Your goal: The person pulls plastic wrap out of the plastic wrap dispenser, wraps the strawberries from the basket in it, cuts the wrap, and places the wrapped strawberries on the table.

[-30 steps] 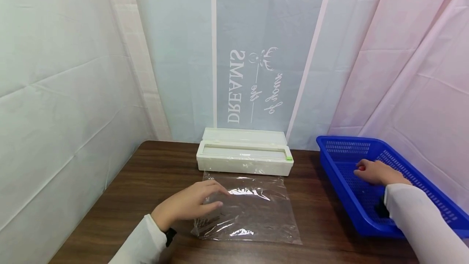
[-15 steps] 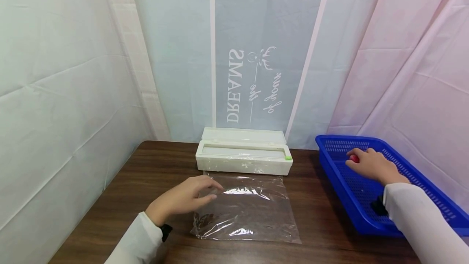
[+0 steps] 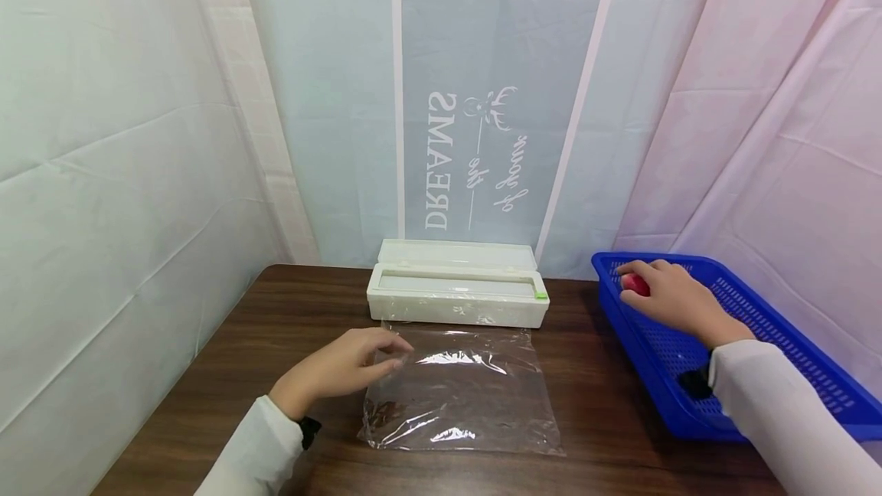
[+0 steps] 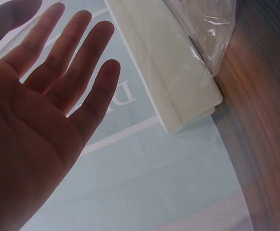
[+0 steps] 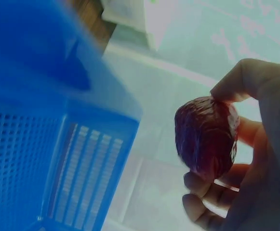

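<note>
In the head view my right hand (image 3: 674, 298) is over the far left part of the blue basket (image 3: 628, 350), holding a small red rounded thing (image 3: 635, 284). The right wrist view shows this red thing (image 5: 205, 137) pinched between thumb and fingers; its surface is dark, shiny and wrinkled, its kind unclear. My left hand (image 3: 336, 370) hovers by the left edge of a clear plastic film sheet (image 3: 482, 404), fingers loosely bent and holding nothing. The film runs from a white cling film dispenser (image 3: 458, 311), whose lid stands raised.
A brown wooden table (image 3: 276, 327) carries everything. Behind the dispenser hangs a pale blue-grey curtain (image 3: 344, 136) with lettering. White cloth (image 3: 124, 174) closes off the left side, and pinkish cloth (image 3: 813, 136) the right, close to the basket.
My right hand has risen and moved left and farther away within the basket's area, bringing the red thing into clearer view. The left hand has drawn slightly left. Film and dispenser stay put.
</note>
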A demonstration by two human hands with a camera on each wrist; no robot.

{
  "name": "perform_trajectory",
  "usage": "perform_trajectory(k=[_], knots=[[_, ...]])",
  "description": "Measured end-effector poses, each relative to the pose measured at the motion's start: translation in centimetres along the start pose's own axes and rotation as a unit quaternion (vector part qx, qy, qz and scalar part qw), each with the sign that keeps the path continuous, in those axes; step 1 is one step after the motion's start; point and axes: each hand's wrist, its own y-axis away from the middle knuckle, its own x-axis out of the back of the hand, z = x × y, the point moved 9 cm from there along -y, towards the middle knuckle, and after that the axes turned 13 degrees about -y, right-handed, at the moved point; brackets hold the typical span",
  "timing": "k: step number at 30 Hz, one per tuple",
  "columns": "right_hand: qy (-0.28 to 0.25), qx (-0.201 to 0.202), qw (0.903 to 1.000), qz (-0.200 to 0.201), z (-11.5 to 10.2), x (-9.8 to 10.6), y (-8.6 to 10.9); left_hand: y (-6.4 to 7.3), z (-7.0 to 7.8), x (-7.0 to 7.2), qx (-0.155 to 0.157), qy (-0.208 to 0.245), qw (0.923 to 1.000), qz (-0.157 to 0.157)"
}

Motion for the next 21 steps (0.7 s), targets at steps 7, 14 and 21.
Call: perform_trajectory(k=[7, 14, 21], knots=[[-0.038, 0.095, 0.9948, 0.005, -4.7, -1.0, -0.2, 0.2, -0.3, -0.2, -0.005, 0.033, 0.9994, -0.003], [-0.066, 0.136, 0.9884, -0.012, -8.2, -2.6, 0.0, 0.1, -0.9, -0.9, 0.004, 0.028, 0.9995, -0.014], [-0.078, 0.173, 0.9815, -0.025, -10.2, -4.4, 0.3, 0.1, -1.0, -1.7, 0.002, 0.025, 0.9994, -0.025]])
